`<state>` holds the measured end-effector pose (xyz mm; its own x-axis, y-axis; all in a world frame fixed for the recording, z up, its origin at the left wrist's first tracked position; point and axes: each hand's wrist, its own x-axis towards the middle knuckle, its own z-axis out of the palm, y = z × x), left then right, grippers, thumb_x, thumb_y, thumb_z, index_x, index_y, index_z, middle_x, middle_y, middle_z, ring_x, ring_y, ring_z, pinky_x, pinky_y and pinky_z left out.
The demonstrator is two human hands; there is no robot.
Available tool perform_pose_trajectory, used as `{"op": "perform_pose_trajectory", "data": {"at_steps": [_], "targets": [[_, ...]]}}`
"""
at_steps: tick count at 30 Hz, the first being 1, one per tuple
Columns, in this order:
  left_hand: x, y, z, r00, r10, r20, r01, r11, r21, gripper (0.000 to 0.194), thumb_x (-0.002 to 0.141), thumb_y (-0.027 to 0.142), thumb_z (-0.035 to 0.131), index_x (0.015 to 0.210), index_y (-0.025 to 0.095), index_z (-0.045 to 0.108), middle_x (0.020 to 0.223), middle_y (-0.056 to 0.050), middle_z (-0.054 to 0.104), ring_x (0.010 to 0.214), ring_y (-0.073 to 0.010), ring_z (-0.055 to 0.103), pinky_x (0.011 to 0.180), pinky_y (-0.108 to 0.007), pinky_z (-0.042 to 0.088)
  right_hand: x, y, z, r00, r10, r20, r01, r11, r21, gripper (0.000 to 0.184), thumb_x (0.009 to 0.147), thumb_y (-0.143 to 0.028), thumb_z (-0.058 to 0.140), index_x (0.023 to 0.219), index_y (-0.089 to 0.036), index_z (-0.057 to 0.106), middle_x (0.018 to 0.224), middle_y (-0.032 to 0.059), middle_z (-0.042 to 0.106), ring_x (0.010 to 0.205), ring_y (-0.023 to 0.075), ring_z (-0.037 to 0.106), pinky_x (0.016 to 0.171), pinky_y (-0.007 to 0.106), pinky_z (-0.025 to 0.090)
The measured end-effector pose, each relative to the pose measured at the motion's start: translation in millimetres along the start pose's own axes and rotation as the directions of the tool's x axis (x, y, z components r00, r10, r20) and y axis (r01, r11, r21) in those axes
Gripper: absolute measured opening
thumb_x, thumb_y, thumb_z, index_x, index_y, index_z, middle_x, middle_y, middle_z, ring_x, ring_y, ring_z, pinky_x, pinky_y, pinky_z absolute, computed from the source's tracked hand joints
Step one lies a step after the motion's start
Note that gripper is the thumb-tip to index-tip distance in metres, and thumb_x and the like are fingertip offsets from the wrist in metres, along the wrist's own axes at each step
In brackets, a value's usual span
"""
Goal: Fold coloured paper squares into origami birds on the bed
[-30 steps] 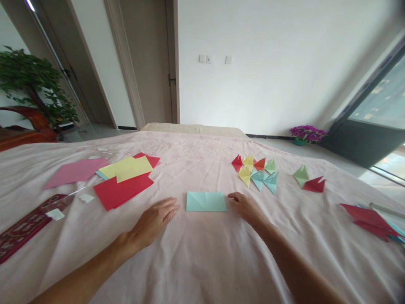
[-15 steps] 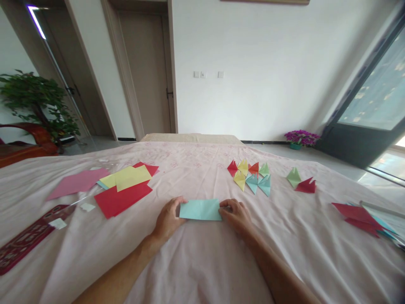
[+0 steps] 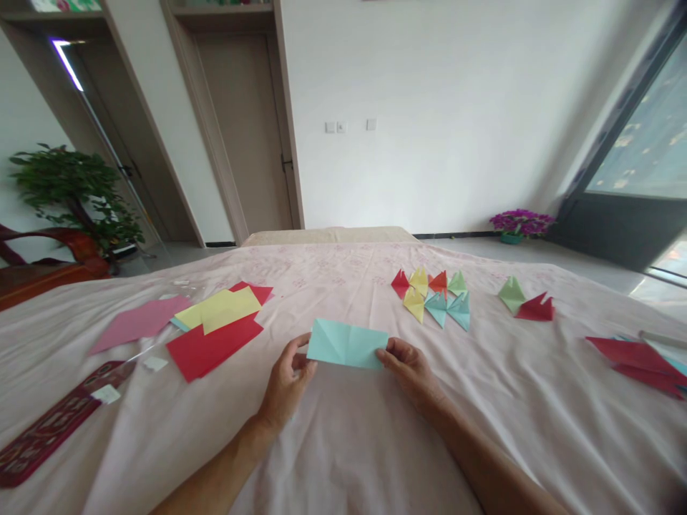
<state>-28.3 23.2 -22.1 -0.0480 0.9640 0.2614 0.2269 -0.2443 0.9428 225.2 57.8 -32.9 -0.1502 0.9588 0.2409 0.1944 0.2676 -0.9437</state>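
A light blue sheet of origami paper (image 3: 348, 345), a rectangle with crease lines across it, is held up between my two hands, tilted toward me. My left hand (image 3: 290, 375) pinches its left edge between thumb and fingers. At the right edge, my right hand (image 3: 411, 365) has its thumb on the near face and its fingers curled behind. To the right and farther back stand several folded paper pieces (image 3: 436, 304) in red, yellow, green and blue, grouped in two rows. A green folded piece (image 3: 512, 294) and a dark red folded piece (image 3: 537, 307) are apart from that group.
Left of my hands lie red paper (image 3: 212, 350), yellow paper (image 3: 230, 309) and pink paper (image 3: 139, 323). A dark red printed package (image 3: 54, 422) rests at the far left. More dark red paper (image 3: 636, 361) sits at the right edge. A wrinkled pale pink cloth (image 3: 343, 458) covers the table.
The blue paper has been raised and tilted, so its creases now show more clearly. Both hands still grip its ends. The camera view has shifted slightly.
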Motion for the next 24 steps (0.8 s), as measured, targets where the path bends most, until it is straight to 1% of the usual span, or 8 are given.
{"op": "perform_pose_trajectory", "data": {"at_steps": [2, 4, 6, 10, 13, 17, 19, 24], "targets": [[-3, 3, -0.4, 0.999, 0.044, 0.028, -0.046, 0.996, 0.081, 0.041, 0.082, 0.029, 0.06, 0.121, 0.018, 0.051, 0.095, -0.006, 0.067, 0.08, -0.0179, 0.065, 0.074, -0.029, 0.051, 0, 0, 0, 0.999, -0.033, -0.026, 0.034, 0.999, 0.027, 0.034, 0.082, -0.053, 0.057, 0.072, -0.02, 0.053, 0.059, -0.0026, 0.051, 0.053, 0.0123, 0.045, 0.051, 0.024, 0.036], [-4, 4, 0.1, 0.991, 0.13, 0.035, -0.133, 0.984, 0.119, 0.038, 0.082, 0.025, 0.059, 0.119, 0.018, 0.052, 0.102, -0.007, 0.063, 0.078, -0.0158, 0.064, 0.071, -0.027, 0.05, 0, -1, -2, 0.995, -0.077, -0.068, 0.079, 0.996, 0.03, 0.029, 0.081, -0.049, 0.061, 0.074, -0.02, 0.056, 0.062, -0.0011, 0.055, 0.057, 0.0139, 0.049, 0.054, 0.025, 0.038], [-4, 4, 0.5, 0.979, 0.198, 0.045, -0.203, 0.97, 0.134, 0.033, 0.081, 0.021, 0.058, 0.114, 0.019, 0.057, 0.108, -0.007, 0.059, 0.075, -0.0132, 0.061, 0.069, -0.025, 0.049, -1, -4, -4, 0.985, -0.136, -0.108, 0.139, 0.99, 0.019, 0.026, 0.08, -0.045, 0.064, 0.074, -0.021, 0.058, 0.073, 0.0023, 0.062, 0.067, 0.0168, 0.055, 0.059, 0.026, 0.041], [-4, 2, -0.6, 0.964, 0.238, 0.119, -0.253, 0.958, 0.137, 0.022, 0.081, 0.017, 0.056, 0.099, 0.019, 0.069, 0.089, -0.003, 0.058, 0.072, -0.0123, 0.058, 0.069, -0.023, 0.048, -5, -10, -9, 0.957, -0.25, -0.146, 0.251, 0.968, -0.012, 0.021, 0.084, -0.038, 0.061, 0.071, -0.022, 0.057, 0.096, 0.0067, 0.066, 0.083, 0.0207, 0.06, 0.068, 0.03, 0.044], [-4, 1, -1.3, 0.956, 0.261, 0.133, -0.278, 0.951, 0.134, 0.025, 0.085, 0.018, 0.051, 0.101, 0.019, 0.071, 0.085, -0.003, 0.059, 0.08, -0.0144, 0.06, 0.074, -0.023, 0.048, -7, -13, -11, 0.939, -0.304, -0.159, 0.302, 0.952, -0.04, 0.018, 0.087, -0.032, 0.057, 0.072, -0.022, 0.056, 0.102, 0.0076, 0.066, 0.089, 0.0219, 0.061, 0.075, 0.032, 0.046], [-6, 0, -0.6, 0.964, 0.246, 0.1, -0.253, 0.965, 0.069, 0.033, 0.088, 0.019, 0.048, 0.116, 0.02, 0.065, 0.11, -0.008, 0.061, 0.098, -0.0172, 0.06, 0.085, -0.026, 0.048, -8, -14, -11, 0.921, -0.357, -0.158, 0.35, 0.934, -0.072, 0.017, 0.087, -0.024, 0.057, 0.07, -0.022, 0.056, 0.113, 0.0082, 0.065, 0.103, 0.0237, 0.06, 0.085, 0.036, 0.046], [-6, -1, -0.5, 0.975, 0.2, 0.098, -0.202, 0.979, 0.015, 0.037, 0.088, 0.022, 0.049, 0.124, 0.021, 0.06, 0.116, -0.008, 0.06, 0.097, -0.0175, 0.061, 0.085, -0.027, 0.048, -8, -12, -11, 0.914, -0.377, -0.148, 0.368, 0.926, -0.085, 0.016, 0.086, -0.021, 0.057, 0.07, -0.022, 0.056, 0.117, 0.008, 0.064, 0.106, 0.0239, 0.06, 0.088, 0.037, 0.045], [-8, 3, -2.7, 0.993, 0.091, 0.08, -0.087, 0.995, -0.057, 0.042, 0.087, 0.03, 0.052, 0.127, 0.018, 0.056, 0.085, -0.003, 0.065, 0.073, -0.0148, 0.059, 0.07, -0.025, 0.048, -8, -9, -10, 0.902, -0.41, -0.138, 0.4, 0.912, -0.093, 0.016, 0.084, -0.015, 0.057, 0.07, -0.022, 0.056, 0.119, 0.0077, 0.063, 0.108, 0.0233, 0.06, 0.089, 0.037, 0.048]]}}
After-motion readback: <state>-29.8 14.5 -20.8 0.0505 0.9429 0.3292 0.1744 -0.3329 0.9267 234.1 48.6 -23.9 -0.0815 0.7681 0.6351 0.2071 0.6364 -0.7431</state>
